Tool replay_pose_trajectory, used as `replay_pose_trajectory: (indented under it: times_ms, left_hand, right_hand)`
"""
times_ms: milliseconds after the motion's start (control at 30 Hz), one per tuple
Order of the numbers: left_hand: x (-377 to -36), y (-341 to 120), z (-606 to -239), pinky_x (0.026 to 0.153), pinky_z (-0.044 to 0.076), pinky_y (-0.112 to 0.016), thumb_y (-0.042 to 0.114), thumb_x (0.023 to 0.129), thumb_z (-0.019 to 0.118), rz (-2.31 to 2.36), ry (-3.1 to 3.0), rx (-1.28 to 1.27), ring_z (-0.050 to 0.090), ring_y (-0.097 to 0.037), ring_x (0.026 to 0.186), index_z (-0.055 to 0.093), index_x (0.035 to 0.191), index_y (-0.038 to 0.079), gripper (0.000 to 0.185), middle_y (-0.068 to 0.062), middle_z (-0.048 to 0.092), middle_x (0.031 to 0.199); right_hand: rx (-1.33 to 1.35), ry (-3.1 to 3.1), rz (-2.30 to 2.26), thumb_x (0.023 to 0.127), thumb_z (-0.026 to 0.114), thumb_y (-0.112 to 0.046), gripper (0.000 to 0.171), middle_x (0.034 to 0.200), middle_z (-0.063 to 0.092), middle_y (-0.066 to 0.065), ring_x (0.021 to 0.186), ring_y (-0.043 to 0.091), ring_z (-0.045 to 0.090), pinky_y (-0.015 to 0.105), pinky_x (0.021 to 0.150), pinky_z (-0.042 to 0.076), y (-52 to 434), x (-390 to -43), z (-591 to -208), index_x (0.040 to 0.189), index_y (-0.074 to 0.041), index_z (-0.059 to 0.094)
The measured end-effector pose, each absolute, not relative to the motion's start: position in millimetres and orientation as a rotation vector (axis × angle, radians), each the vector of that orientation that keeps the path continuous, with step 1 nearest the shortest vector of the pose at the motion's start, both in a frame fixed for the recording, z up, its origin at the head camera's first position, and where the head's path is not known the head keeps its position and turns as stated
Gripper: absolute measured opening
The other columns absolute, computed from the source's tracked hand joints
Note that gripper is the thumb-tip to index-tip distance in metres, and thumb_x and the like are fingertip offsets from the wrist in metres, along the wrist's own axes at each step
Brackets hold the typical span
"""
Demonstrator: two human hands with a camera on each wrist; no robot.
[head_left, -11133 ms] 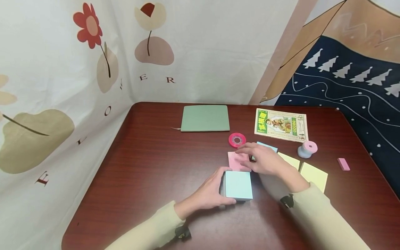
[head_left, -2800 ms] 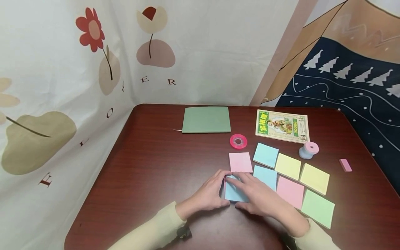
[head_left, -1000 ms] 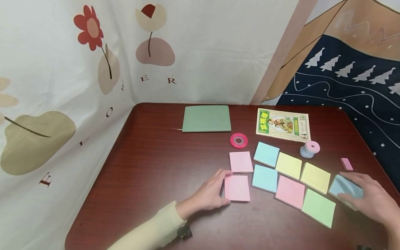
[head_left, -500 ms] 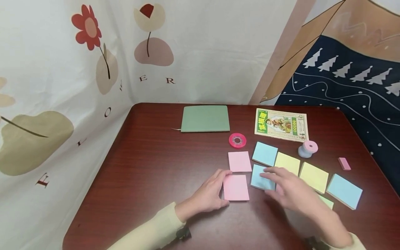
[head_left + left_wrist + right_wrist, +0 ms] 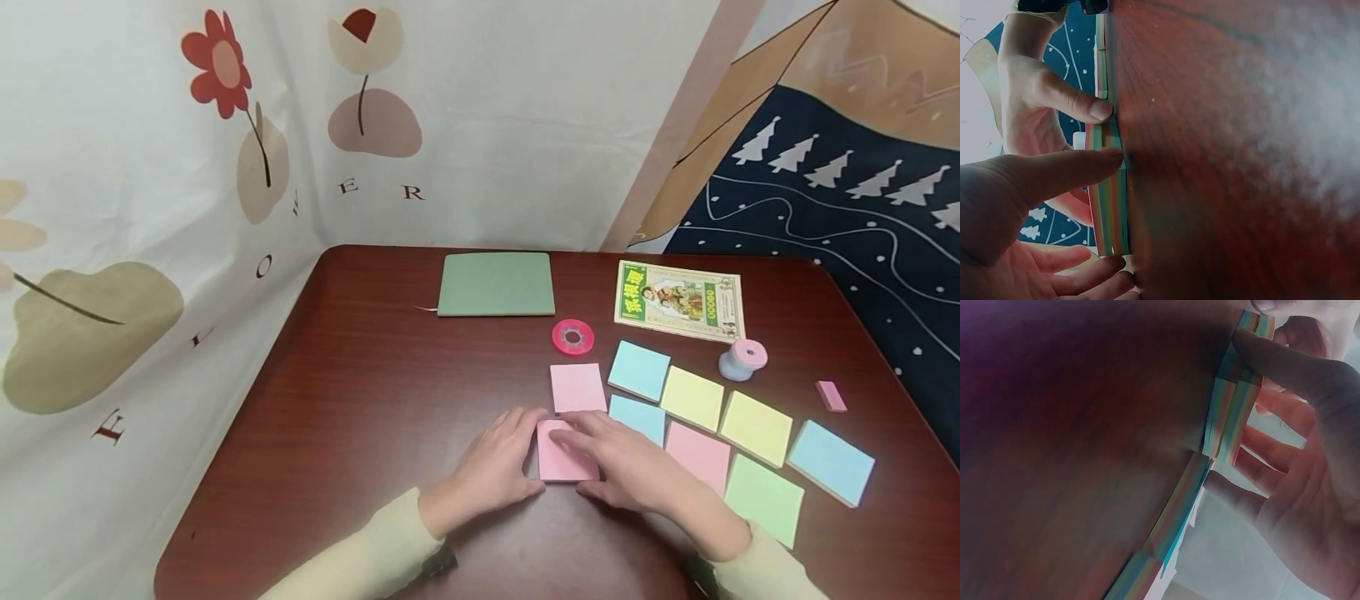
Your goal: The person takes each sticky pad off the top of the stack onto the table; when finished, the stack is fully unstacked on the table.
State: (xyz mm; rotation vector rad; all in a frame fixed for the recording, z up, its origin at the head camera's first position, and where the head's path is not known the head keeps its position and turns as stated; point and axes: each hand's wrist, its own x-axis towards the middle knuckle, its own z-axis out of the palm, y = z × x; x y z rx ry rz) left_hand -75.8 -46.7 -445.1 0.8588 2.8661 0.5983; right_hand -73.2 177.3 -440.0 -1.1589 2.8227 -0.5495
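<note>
Both hands on pink-topped sticky-note stack (image 5: pixel 564 454) at near centre of counter (image 5: pixel 375 392). Left hand (image 5: pixel 491 471) against stack's left edge, thumb pressed to its side, fingers lightly bent. Right hand (image 5: pixel 626 467) back over stack from the right, thumb at near edge, fingers across the top; looks like pinching the top layer, grip not fully clear in head view. Wrist views confirm multicoloured stack edge (image 5: pixel 1109 187) squeezed between thumbs of both hands; same edge seen at (image 5: pixel 1235 412).

Changed in last second: right hand was out at far right setting down blue pad (image 5: pixel 831 461); now lying there alone, well apart from the hands, just beside yellow pad (image 5: pixel 756 427). Top of main stack now pink, was blue a few seconds back. Laid-out pads up from four-odd to eight: pink pad (image 5: pixel 577 387), two blue, two yellow, another pink (image 5: pixel 697 454), green pad (image 5: pixel 763 500), plus the new blue.

Judgement: splitting stack by colour block, one more block peeled and placed; pink block next, stack noticeably thinner.

Elsewhere on counter: green notebook (image 5: pixel 495 284), booklet (image 5: pixel 678 301), pink tape roll (image 5: pixel 573 337), spool (image 5: pixel 741 359), small pink eraser (image 5: pixel 830 396).
</note>
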Motion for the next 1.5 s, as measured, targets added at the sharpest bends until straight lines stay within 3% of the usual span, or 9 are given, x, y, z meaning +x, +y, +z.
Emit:
replay_pose_trajectory:
  times_ms: [333, 567, 767, 1133, 1500]
  left_hand:
    - [-78.1, -47.0, -448.7, 0.090, 0.049, -0.035, 0.029, 0.063, 0.092, 0.593, 2.891, 0.898, 0.054, -0.018, 0.110, 0.050, 0.134, 0.006, 0.086, -0.003, 0.056, 0.118]
    - [-77.7, -47.5, -450.0, 0.085, 0.050, -0.032, 0.030, 0.064, 0.091, 0.581, 2.881, 0.909, 0.053, -0.017, 0.105, 0.056, 0.128, 0.007, 0.076, -0.001, 0.054, 0.113]
    - [-76.0, -48.7, -449.6, 0.078, 0.051, -0.031, 0.036, 0.065, 0.089, 0.578, 2.885, 0.918, 0.053, -0.017, 0.105, 0.059, 0.123, 0.009, 0.071, 0.000, 0.053, 0.113]
    - [-76.5, -48.2, -448.8, 0.089, 0.049, -0.033, 0.038, 0.069, 0.088, 0.578, 2.881, 0.949, 0.052, -0.018, 0.111, 0.060, 0.124, 0.008, 0.069, -0.002, 0.053, 0.119]
    - [-78.4, -49.3, -448.2, 0.089, 0.049, -0.032, 0.037, 0.069, 0.088, 0.584, 2.881, 0.953, 0.052, -0.018, 0.109, 0.060, 0.123, 0.008, 0.067, -0.002, 0.054, 0.118]
  right_hand:
    - [-1.141, 2.824, -0.593, 0.070, 0.086, -0.024, 0.061, 0.122, 0.056, 0.007, 0.108, 0.020, 0.054, 0.040, 0.091, 0.050, 188.3, -77.4, -433.3, 0.125, -0.014, 0.064]
    - [-1.022, 2.878, -0.636, 0.070, 0.087, -0.024, 0.057, 0.128, 0.055, 0.011, 0.114, 0.025, 0.052, 0.042, 0.090, 0.050, 205.1, -91.7, -407.5, 0.123, -0.013, 0.067]
    - [-1.035, 2.920, -0.650, 0.070, 0.088, -0.024, 0.060, 0.128, 0.056, 0.016, 0.115, 0.030, 0.052, 0.044, 0.089, 0.050, 188.7, -121.8, -399.2, 0.125, -0.010, 0.066]
    - [-1.032, 2.885, -0.612, 0.075, 0.082, -0.023, 0.055, 0.129, 0.053, 0.015, 0.118, 0.031, 0.050, 0.046, 0.096, 0.046, 131.6, -177.8, -427.3, 0.126, -0.011, 0.065]
    - [-0.988, 2.763, -0.548, 0.078, 0.081, -0.027, 0.054, 0.132, 0.051, 0.011, 0.123, 0.027, 0.047, 0.043, 0.099, 0.044, 111.8, -190.8, -437.9, 0.128, -0.013, 0.064]
